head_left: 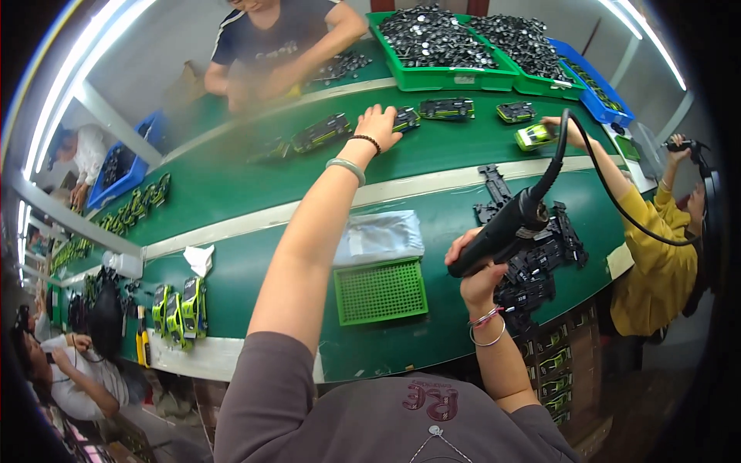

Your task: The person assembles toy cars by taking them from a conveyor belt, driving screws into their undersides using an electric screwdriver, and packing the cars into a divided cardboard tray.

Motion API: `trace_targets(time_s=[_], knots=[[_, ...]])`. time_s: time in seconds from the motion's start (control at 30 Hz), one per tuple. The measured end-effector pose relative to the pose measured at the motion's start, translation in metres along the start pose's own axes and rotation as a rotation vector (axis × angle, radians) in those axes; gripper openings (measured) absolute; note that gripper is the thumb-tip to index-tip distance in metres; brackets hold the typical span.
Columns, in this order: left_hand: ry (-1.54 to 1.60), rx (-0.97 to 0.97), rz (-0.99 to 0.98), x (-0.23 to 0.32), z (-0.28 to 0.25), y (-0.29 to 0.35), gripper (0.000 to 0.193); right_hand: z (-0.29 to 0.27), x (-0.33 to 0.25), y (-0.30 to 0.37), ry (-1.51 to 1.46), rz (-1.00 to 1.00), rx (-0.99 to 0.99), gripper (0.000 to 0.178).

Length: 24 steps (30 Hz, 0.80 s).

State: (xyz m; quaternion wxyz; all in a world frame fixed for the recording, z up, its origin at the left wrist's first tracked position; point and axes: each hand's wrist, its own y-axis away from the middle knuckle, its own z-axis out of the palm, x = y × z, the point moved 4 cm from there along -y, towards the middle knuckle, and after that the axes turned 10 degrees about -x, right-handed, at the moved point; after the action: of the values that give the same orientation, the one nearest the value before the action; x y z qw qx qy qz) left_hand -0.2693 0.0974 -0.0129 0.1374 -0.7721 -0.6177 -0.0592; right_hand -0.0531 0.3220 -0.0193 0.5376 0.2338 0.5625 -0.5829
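Observation:
My left hand [376,128] reaches far forward over the green work surface, its fingers and thumb around a black and lime-green toy car [406,119]. Part of that car is hidden under the hand. In my right hand [480,270] is a black electric screwdriver [500,233], tilted, with a thick cable looping up and to the right. Beneath the screwdriver lies a pile of black plastic toy car chassis [532,270]. Other toy cars lie in a row beyond, among them one upside-down car [448,109] right of my left hand and another car [321,132] left of it.
A green perforated basket [381,293] with a pale plastic bag [380,237] behind it lies between my arms. Green crates [455,79] of small black parts stand at the back. A co-worker's hand [567,133] touches a lime toy car [534,137]. Finished-looking green car bodies [194,302] stand left.

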Motion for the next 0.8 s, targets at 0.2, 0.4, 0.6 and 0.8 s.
trace_targets(time_s=[0.2,0.4,0.6,0.8], knots=[[0.125,0.050,0.144,-0.005,-0.002,0.022,0.038,-0.001,0.003,-0.002,-0.041,-0.004,0.011,0.089],[0.341,-0.104,0.337,0.028,-0.069,0.160,0.040,-0.004,0.002,-0.003,-0.038,-0.010,0.039,0.091],[0.390,-0.190,0.320,0.042,-0.059,0.226,0.039,-0.003,0.000,-0.002,0.047,0.033,0.039,0.092],[0.303,-0.124,0.350,0.045,-0.053,0.231,0.040,0.012,-0.023,-0.011,-0.048,-0.130,0.062,0.096]])
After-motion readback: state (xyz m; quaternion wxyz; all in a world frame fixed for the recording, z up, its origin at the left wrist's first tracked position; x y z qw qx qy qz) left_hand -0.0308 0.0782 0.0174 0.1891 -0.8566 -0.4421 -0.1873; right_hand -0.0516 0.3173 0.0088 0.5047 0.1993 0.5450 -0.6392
